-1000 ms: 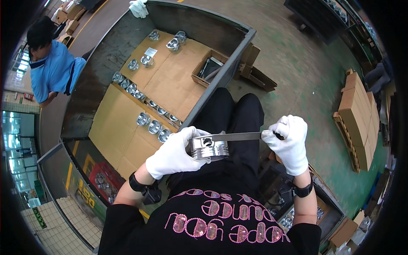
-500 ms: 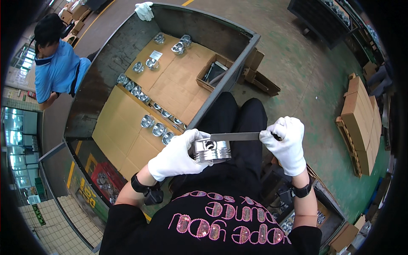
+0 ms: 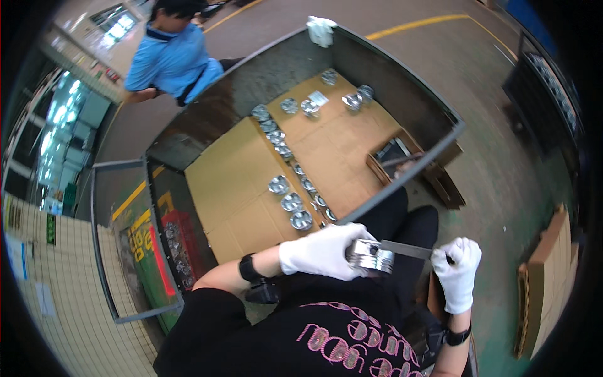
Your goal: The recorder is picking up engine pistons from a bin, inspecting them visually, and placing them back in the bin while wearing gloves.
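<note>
So the person in the black shirt with pink lettering is sitting down, both hands in white gloves. The left hand point(image 3: 323, 251) is wrapped around a shiny round metal piston-like part point(image 3: 370, 256), gripping it from the side and holding it up over their lap, right in front of the dark trousers. The right hand point(image 3: 457, 269) is clenched into a fist around the handle end of a flat grey metal file point(image 3: 407, 249), and the blade of that file lies across the top of the shiny part, touching it.

Just beyond the knees there's a big grey metal bin point(image 3: 402, 107) lined with sheets of brown cardboard point(image 3: 232, 188). A bunch more of those silver round parts point(image 3: 290, 202) sit on the cardboard, mostly in a loose line running diagonally through the middle, with a few more scattered near the far end. There's also a small brown cardboard box point(image 3: 391, 158) tucked against the near right wall of the bin, and a white rag or glove point(image 3: 321, 29) draped over the far rim.

Another person in a light blue shirt point(image 3: 168, 60) is on the far left side of the bin. Stacked flat cardboard point(image 3: 543, 283) lies on the green floor off to the right.
</note>
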Demonstrator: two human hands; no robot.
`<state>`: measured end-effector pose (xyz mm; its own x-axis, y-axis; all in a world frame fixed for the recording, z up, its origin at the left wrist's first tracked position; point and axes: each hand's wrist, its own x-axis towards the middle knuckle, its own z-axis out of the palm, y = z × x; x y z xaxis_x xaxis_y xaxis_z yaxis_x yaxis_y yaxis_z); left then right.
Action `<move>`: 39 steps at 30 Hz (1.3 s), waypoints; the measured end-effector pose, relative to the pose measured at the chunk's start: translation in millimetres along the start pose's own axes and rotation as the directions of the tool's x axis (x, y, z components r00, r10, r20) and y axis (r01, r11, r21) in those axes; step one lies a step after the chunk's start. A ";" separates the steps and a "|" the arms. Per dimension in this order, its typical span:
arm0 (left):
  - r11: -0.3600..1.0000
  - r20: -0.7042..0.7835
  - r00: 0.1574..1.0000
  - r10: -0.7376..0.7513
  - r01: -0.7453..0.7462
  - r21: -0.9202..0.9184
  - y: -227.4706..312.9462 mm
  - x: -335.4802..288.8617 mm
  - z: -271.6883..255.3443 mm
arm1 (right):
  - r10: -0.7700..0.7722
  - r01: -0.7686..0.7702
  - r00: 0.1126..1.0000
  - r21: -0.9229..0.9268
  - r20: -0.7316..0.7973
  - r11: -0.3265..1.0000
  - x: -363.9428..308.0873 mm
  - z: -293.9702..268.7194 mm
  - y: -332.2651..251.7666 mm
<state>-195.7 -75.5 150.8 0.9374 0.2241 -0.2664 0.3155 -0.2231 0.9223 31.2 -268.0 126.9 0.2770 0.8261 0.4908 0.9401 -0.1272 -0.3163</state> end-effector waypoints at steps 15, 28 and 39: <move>0.995 -0.190 0.982 -0.019 0.001 -0.099 -17.1 -34.5 -32.3 | 0.243 -0.714 0.697 0.625 0.674 0.315 176.2 135.4 57.0; 0.932 -0.144 0.984 -0.107 0.049 -0.358 -72.4 -55.5 -45.3 | 0.086 -0.028 0.737 -0.097 0.670 0.995 152.6 283.0 245.1; 0.920 -0.065 0.994 -0.084 0.052 -0.388 -62.9 -34.9 -39.5 | 0.219 -0.532 0.738 0.350 0.638 0.771 152.3 264.6 144.3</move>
<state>-254.0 -31.7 113.1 0.8962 0.3029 -0.3240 0.2819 0.1750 0.9433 156.5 -15.3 -58.9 0.2838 0.9321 -0.2250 0.5083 -0.3452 -0.7889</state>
